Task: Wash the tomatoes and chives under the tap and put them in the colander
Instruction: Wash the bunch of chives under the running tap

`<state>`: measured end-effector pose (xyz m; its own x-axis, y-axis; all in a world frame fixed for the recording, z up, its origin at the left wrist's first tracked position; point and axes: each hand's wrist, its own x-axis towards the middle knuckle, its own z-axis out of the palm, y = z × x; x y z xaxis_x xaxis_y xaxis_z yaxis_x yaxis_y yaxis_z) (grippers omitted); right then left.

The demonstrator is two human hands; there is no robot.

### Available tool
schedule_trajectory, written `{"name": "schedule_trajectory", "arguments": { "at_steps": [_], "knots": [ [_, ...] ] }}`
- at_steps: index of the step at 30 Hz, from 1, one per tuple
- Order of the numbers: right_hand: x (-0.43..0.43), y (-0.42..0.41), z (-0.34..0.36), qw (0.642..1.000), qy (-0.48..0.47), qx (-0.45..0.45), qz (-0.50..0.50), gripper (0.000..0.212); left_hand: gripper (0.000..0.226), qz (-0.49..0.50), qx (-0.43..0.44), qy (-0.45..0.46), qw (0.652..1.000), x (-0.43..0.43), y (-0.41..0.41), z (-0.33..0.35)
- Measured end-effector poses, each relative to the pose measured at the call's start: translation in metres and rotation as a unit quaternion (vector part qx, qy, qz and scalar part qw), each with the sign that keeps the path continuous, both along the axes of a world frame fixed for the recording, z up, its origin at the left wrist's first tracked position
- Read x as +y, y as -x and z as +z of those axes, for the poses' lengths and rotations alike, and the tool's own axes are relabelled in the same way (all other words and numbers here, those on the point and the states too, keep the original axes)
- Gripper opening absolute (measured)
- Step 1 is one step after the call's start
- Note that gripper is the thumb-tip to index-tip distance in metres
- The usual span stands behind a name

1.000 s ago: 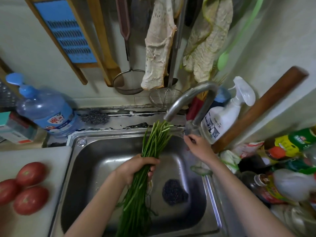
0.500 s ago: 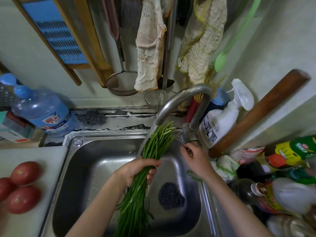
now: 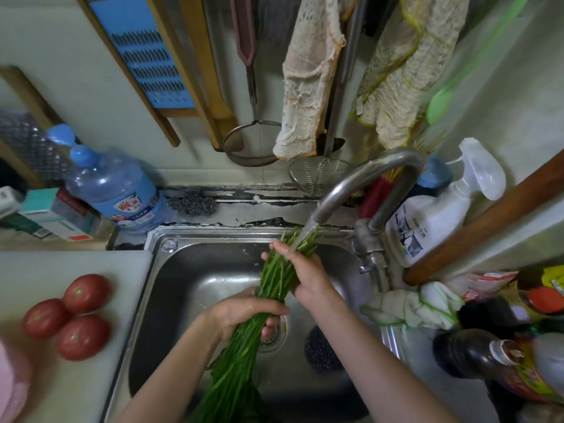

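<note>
A long bunch of green chives [image 3: 244, 355] slants across the steel sink [image 3: 195, 270]. My left hand [image 3: 244, 312] grips the bunch at its middle. My right hand [image 3: 302, 267] is wrapped around the stem ends, which sit under the water running from the curved tap [image 3: 360, 181]. Three red tomatoes [image 3: 68, 315] lie on the white board [image 3: 76, 392] left of the sink. A pink rim [image 3: 12, 383] shows at the bottom left edge; I cannot tell what it is.
A dark scouring pad [image 3: 323, 349] lies in the sink beside the drain [image 3: 271, 334]. A blue water bottle [image 3: 113, 190] stands at the back left. A white spray bottle [image 3: 436, 215], a wooden rolling pin [image 3: 488, 215], a cloth [image 3: 412, 306] and sauce bottles [image 3: 488, 352] crowd the right side.
Water now runs from the tap. My right hand left the tap handle and took hold of the chive stems under the stream. The left hand kept its grip.
</note>
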<state>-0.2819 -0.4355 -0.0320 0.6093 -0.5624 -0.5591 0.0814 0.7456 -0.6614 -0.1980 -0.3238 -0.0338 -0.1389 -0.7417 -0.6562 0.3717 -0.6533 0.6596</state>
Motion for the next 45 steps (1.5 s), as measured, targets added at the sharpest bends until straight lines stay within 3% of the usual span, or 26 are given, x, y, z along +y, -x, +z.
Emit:
{"name": "schedule_trajectory", "arguments": {
  "at_steps": [3, 7, 12, 15, 18, 21, 24, 26, 28, 31, 34, 37, 40, 43, 45],
  "knots": [
    [0.004, -0.017, 0.002, 0.995, -0.055, 0.079, -0.023, 0.021, 0.024, -0.035, -0.037, 0.000, 0.999, 0.005, -0.009, -0.001],
    [0.000, -0.014, -0.001, 0.991, -0.123, 0.046, -0.011, 0.060, 0.023, -0.091, -0.075, 0.016, 0.993, 0.013, -0.021, -0.007],
    [0.010, 0.000, -0.012, 1.000, 0.001, 0.004, 0.030, 0.085, 0.022, -0.107, -0.062, 0.020, 0.992, 0.022, -0.033, -0.017],
    [0.025, -0.004, -0.011, 1.000, -0.006, -0.028, 0.008, 0.037, 0.019, -0.120, -0.021, 0.004, 0.993, 0.020, -0.034, -0.016],
    [0.030, -0.017, -0.007, 0.992, -0.056, 0.095, -0.062, 0.016, 0.014, -0.117, -0.031, 0.001, 0.993, 0.018, -0.029, -0.016],
    [0.026, -0.028, -0.002, 0.983, -0.075, 0.137, -0.097, 0.033, 0.010, -0.123, -0.064, 0.035, 0.990, 0.022, -0.029, -0.013],
    [0.022, -0.024, 0.007, 0.988, -0.133, 0.051, -0.055, 0.049, 0.010, -0.110, -0.082, 0.043, 0.990, 0.027, -0.031, -0.014],
    [0.020, -0.018, 0.008, 0.990, -0.130, -0.008, -0.047, 0.037, 0.021, -0.088, -0.072, 0.025, 0.993, 0.029, -0.034, -0.016],
    [0.020, -0.016, 0.006, 0.989, -0.085, -0.038, -0.114, 0.011, 0.022, -0.102, -0.059, 0.029, 0.993, 0.029, -0.034, -0.015],
    [0.018, -0.018, 0.003, 0.972, -0.070, 0.033, -0.224, 0.003, 0.021, -0.121, -0.028, 0.029, 0.992, 0.025, -0.032, -0.010],
    [0.009, -0.018, 0.001, 0.963, -0.096, 0.123, -0.220, 0.040, 0.029, -0.132, -0.021, 0.017, 0.991, 0.020, -0.028, -0.008],
    [0.002, -0.014, 0.005, 0.980, -0.127, 0.031, -0.152, 0.074, 0.024, -0.095, 0.012, -0.001, 0.995, 0.020, -0.024, -0.010],
    [0.012, -0.012, 0.008, 0.992, -0.112, -0.042, -0.030, 0.060, 0.021, -0.029, 0.089, -0.028, 0.995, 0.022, -0.026, -0.013],
    [0.027, -0.015, 0.001, 0.991, -0.110, -0.057, 0.056, 0.054, 0.024, -0.051, 0.121, -0.007, 0.991, 0.024, -0.031, -0.013],
    [0.031, -0.019, -0.004, 0.993, -0.109, -0.038, 0.023, 0.022, 0.023, -0.063, 0.120, -0.010, 0.991, 0.025, -0.029, -0.011]
  ]
}}
